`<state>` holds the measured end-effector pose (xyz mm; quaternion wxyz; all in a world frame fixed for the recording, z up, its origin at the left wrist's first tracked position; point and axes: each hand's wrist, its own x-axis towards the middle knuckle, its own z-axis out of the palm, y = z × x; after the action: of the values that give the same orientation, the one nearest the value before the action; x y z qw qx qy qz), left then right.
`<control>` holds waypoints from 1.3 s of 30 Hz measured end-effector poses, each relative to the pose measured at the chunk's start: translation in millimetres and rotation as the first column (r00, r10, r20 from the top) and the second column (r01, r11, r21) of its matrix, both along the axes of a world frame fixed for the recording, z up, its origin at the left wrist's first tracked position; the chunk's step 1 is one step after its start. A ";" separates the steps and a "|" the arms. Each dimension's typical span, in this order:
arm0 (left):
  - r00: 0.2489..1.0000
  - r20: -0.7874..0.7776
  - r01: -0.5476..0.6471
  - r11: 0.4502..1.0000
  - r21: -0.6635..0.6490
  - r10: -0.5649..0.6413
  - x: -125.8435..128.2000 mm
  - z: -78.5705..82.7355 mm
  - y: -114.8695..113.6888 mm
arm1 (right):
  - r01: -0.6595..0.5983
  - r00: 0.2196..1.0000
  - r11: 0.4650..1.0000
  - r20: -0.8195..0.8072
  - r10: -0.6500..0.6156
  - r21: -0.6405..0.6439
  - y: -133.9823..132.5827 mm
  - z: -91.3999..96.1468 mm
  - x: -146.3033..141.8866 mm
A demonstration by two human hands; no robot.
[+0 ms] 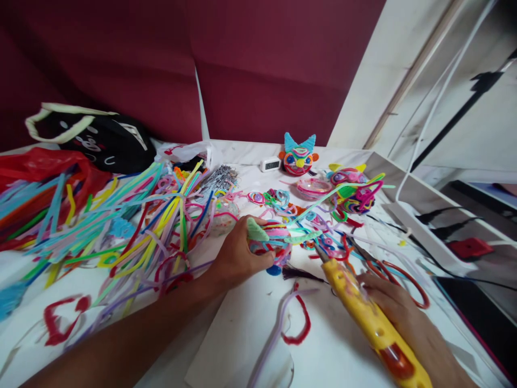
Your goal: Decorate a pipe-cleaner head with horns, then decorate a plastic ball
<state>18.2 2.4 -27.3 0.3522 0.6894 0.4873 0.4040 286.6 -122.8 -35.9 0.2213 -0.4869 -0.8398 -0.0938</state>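
The left hand (238,253) pinches a striped fuzzy ball (283,249). The right hand (398,304) curls around a yellow plastic glue gun (359,310). A blue-eared round toy (298,162) sits by the white counter's (242,152) back edge.

No legible text or numbers

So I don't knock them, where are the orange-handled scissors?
In the head view, the orange-handled scissors lie right of centre, just beyond the right hand and to the right of the tip of the yellow glue gun.
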 end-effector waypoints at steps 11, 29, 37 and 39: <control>0.999 0.049 -0.013 1.000 0.016 0.012 0.7 -2.7 3.3 | -0.093 0.932 0.993 0.358 0.059 0.077 -15.7 -27.1 22.1; 1.000 -0.024 0.016 0.998 0.058 -0.015 -2.0 -5.8 4.1 | -0.102 0.896 0.991 0.441 0.056 0.081 5.2 -15.1 5.7; 0.999 -0.047 0.006 0.996 0.089 -0.002 -1.4 -7.3 6.2 | -0.112 0.992 0.991 0.049 0.115 -0.067 6.4 23.6 -36.0; 0.998 -0.058 0.001 0.996 0.084 0.004 -1.0 -6.4 6.1 | -0.150 0.988 0.988 0.030 0.151 -0.046 14.7 25.5 -54.3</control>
<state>17.2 8.6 -33.7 0.3083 0.7146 0.4805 0.4041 232.3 -108.2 -10.3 0.2027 -0.4251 -0.8796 -0.0665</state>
